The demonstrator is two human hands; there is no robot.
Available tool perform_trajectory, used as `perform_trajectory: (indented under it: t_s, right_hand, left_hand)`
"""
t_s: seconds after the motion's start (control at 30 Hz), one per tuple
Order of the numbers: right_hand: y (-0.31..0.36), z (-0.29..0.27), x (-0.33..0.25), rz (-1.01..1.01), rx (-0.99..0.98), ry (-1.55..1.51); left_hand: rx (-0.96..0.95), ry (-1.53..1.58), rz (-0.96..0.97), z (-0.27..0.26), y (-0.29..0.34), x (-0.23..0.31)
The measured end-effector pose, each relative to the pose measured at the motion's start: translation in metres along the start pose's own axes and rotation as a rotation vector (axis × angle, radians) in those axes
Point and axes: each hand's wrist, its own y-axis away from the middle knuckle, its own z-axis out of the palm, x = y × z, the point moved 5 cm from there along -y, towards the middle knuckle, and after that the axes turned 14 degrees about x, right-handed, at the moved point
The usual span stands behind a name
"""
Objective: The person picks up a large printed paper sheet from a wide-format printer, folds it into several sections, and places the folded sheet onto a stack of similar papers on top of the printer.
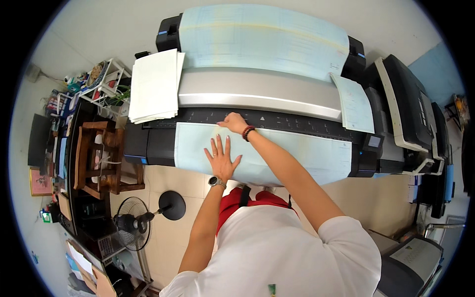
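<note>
A large pale-blue sheet hangs over the front of a wide-format printer. My left hand lies flat on the left part of this sheet, fingers spread, a watch on its wrist. Farther up, my right hand is closed at the sheet's far edge, over the printer's dark front strip. Whatever its curled fingers hold, if anything, is hidden. A red-and-dark bracelet circles the right wrist.
A stack of white sheets and a folded blue sheet rest on the printer. Another blue sheet covers its back. On the left stand a wooden chair and a fan; a dark machine is at right.
</note>
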Motion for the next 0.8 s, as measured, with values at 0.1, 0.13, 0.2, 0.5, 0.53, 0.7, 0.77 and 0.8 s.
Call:
perform_trajectory:
  t_s: [0.1,0.13,0.2,0.5,0.53,0.7,0.77,0.8]
  right_hand:
    - [0.017,-0.036,-0.029,-0.095,0.319,0.111]
    - [0.027,-0.049,-0.032,-0.133,0.359,0.022]
    - [0.05,-0.08,-0.032,-0.211,0.447,-0.155]
    - [0.237,-0.185,0.14,-0.095,0.908,0.33]
    - [0.253,-0.197,0.163,-0.024,0.912,0.384]
    - [0.302,-0.222,0.229,0.294,0.755,0.51]
    - [0.294,-0.228,0.243,0.298,0.69,0.53]
    - [0.287,-0.227,0.247,0.318,0.649,0.529]
  left_hand:
    - [-0.006,-0.025,-0.012,-0.002,0.0,0.0]
    - [-0.012,-0.031,-0.01,0.0,0.002,-0.001]
    - [-0.017,-0.031,-0.005,0.002,0.003,-0.001]
    - [-0.038,-0.066,0.003,0.001,0.005,-0.002]
    - [-0.041,-0.086,0.005,0.003,0.001,-0.003]
    - [-0.08,-0.122,0.007,0.008,-0.005,-0.012]
    - [-0.087,-0.114,0.0,0.015,-0.017,-0.017]
    - [-0.117,-0.122,-0.017,0.016,-0.021,-0.022]
